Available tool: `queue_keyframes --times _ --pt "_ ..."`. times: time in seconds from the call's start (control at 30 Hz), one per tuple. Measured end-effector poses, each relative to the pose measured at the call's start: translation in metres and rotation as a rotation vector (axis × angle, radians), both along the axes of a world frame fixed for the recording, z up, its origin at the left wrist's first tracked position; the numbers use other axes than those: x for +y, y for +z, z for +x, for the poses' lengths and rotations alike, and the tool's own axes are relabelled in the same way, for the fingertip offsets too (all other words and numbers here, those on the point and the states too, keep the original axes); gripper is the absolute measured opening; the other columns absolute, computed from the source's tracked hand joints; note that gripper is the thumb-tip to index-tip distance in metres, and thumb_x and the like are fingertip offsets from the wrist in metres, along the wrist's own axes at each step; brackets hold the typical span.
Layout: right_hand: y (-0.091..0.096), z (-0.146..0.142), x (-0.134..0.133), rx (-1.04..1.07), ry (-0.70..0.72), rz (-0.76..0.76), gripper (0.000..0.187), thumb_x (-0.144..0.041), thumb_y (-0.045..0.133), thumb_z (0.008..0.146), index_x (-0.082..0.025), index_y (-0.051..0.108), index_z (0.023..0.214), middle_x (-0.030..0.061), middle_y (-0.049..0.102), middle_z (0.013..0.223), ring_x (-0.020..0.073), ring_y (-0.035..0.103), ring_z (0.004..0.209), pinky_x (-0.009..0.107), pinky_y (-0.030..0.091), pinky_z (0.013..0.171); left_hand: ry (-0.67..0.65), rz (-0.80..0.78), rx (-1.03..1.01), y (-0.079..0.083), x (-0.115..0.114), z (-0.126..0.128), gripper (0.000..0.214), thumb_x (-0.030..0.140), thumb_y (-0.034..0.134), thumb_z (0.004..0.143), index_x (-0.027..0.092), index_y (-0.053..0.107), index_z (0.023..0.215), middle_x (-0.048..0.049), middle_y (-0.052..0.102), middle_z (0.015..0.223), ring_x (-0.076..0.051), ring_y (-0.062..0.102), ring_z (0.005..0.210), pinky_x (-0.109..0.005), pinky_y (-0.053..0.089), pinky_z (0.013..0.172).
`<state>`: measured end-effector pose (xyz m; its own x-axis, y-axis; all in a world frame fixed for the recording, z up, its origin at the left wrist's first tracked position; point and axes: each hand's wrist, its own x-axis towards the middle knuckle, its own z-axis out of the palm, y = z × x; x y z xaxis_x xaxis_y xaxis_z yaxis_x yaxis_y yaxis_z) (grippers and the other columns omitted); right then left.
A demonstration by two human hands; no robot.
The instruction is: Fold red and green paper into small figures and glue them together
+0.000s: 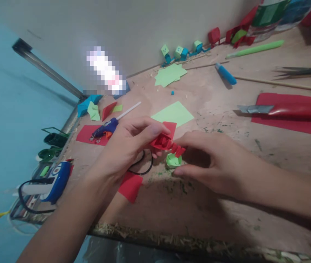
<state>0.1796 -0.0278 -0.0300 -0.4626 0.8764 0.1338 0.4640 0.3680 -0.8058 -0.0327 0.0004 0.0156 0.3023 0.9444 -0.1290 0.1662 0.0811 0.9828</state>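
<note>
Nothing on this surface [226,109] can be read from where I stand. The jar [281,14] by the wall carries a green and blue label, its print too blurred to make out. The small green cubes [179,52] bear dark drawn marks like little faces. A blue and white device [58,180] at the edge shows a round mark, too small to tell. One patch [106,71] against the wall is pixelated.

A blue glue gun [104,129] is lying on the tabletop [226,109]. Scissors [306,71] and a blue pen [226,74] are resting farther back.
</note>
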Motion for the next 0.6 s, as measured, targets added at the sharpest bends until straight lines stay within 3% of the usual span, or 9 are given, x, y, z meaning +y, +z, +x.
queue_keyframes --times 0.23,0.37,0.47,0.6 --pt "0.0020 0.0017 -0.0010 0.061 -0.024 -0.024 0.029 -0.027 0.083 0.086 -0.028 0.077 0.114 -0.0016 0.075 0.089 0.0170 0.065 0.073 0.031 0.046 0.063 -0.013 -0.047 -0.016 -0.0025 0.0012 -0.0030 0.038 0.054 0.085 0.084 0.018 0.074 0.086 -0.0020 0.074 0.074 -0.013 0.068 0.055 -0.022 0.057 0.051" --pt "0.0016 0.0018 -0.0010 0.050 -0.034 -0.031 0.028 -0.026 0.083 0.084 -0.027 0.076 0.111 -0.0013 0.075 0.090 0.0173 0.065 0.075 0.031 0.047 0.065 -0.014 0.031 0.000 -0.0032 0.0029 -0.0046 0.036 0.053 0.084 0.086 0.018 0.075 0.084 -0.0012 0.074 0.074 -0.012 0.067 0.056 -0.022 0.058 0.053" --pt "0.0007 0.0023 -0.0016 0.055 -0.032 -0.026 0.026 -0.027 0.083 0.085 -0.027 0.075 0.110 -0.0015 0.074 0.089 0.0171 0.065 0.073 0.031 0.046 0.064 -0.008 0.107 0.018 -0.0010 0.0039 -0.0064 0.033 0.049 0.091 0.079 0.019 0.079 0.082 -0.0010 0.075 0.075 -0.013 0.068 0.062 -0.022 0.058 0.058" --pt "0.0015 0.0023 -0.0023 0.058 -0.031 -0.017 0.023 -0.025 0.082 0.085 -0.026 0.075 0.108 -0.0010 0.074 0.088 0.0176 0.065 0.075 0.031 0.046 0.065 0.013 0.278 0.164 0.0059 0.0011 -0.0097 0.023 0.043 0.093 0.078 0.022 0.083 0.084 -0.0030 0.079 0.083 -0.017 0.073 0.072 -0.026 0.061 0.063"
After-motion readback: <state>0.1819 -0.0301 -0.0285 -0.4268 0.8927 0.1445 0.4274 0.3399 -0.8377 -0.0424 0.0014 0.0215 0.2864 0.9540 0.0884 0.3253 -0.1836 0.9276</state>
